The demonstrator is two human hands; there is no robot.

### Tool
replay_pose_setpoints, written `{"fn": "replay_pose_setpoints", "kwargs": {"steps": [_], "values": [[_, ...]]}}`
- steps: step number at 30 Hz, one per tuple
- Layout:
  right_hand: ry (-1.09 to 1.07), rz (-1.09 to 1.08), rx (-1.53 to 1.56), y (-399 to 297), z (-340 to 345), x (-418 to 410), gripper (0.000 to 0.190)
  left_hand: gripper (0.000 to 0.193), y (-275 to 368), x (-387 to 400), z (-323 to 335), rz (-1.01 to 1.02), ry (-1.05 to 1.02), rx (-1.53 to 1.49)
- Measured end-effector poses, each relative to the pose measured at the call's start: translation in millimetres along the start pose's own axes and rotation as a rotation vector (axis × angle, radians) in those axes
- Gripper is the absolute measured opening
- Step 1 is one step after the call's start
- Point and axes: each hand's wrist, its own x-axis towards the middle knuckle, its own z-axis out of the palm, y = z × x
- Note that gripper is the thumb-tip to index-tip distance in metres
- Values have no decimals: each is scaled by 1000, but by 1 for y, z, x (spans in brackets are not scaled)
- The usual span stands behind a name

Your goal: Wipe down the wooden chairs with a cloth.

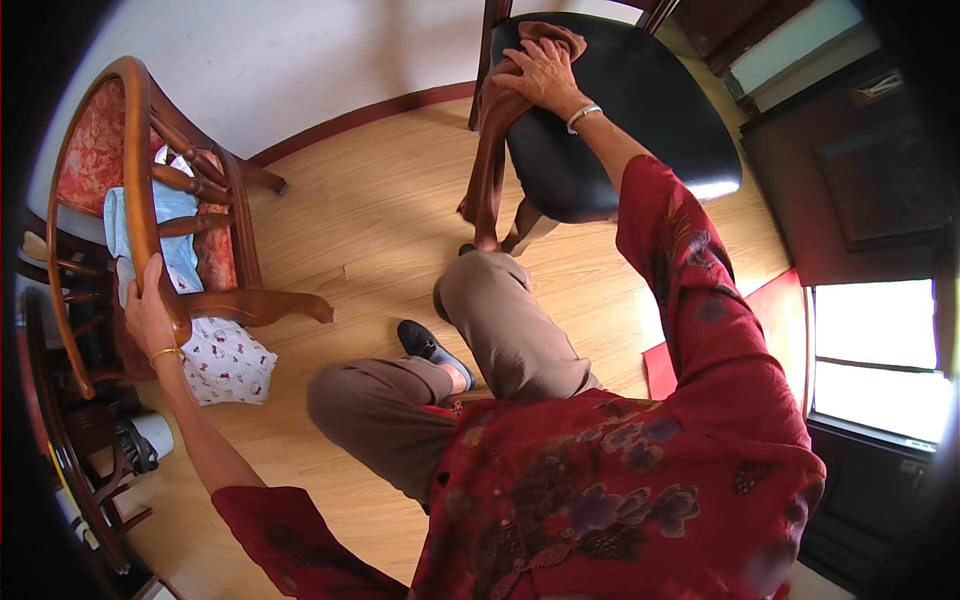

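Over at the left, my left hand (pixel 147 311), with a gold bracelet, grips the curved wooden armrest (pixel 142 195) of a chair with red patterned upholstery (pixel 90 150). My right hand (pixel 546 75), wearing a silver bangle, lies on a bunched brown cloth (pixel 491 150) with its fingers partly spread. That cloth is on the edge of the black padded seat (pixel 637 112) of another chair and hangs down past it towards my knee. How far the right fingers close round the cloth is partly hidden by the hand.
Light blue cloth (pixel 176 206) lies on the upholstered chair, and a white printed fabric item (pixel 229 364) is below its armrest. Its curved wooden leg (pixel 262 306) juts over the wood floor (pixel 352 225). Dark furniture (pixel 862 165) stands right. A red item (pixel 660 371) lies beside my sleeve.
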Motion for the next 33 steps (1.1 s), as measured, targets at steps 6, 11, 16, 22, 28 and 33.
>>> {"fn": "replay_pose_setpoints", "kwargs": {"steps": [6,11,16,22,28,33], "values": [[-64,99,-33,10,19,36,68,63,-10,8,9,29,3,-53],[-58,100,-26,16,31,60,65,57,-10,8,7,38,9,-53],[-45,76,-49,19,41,79,60,51,-20,13,10,31,-17,-95],[50,65,-45,21,47,96,56,47,-3,5,8,2,-19,-101],[81,7,-1,21,49,95,40,46,-6,5,6,30,-11,-115],[24,-177,181,-4,42,81,13,51,-5,3,4,12,-22,-100]]}}
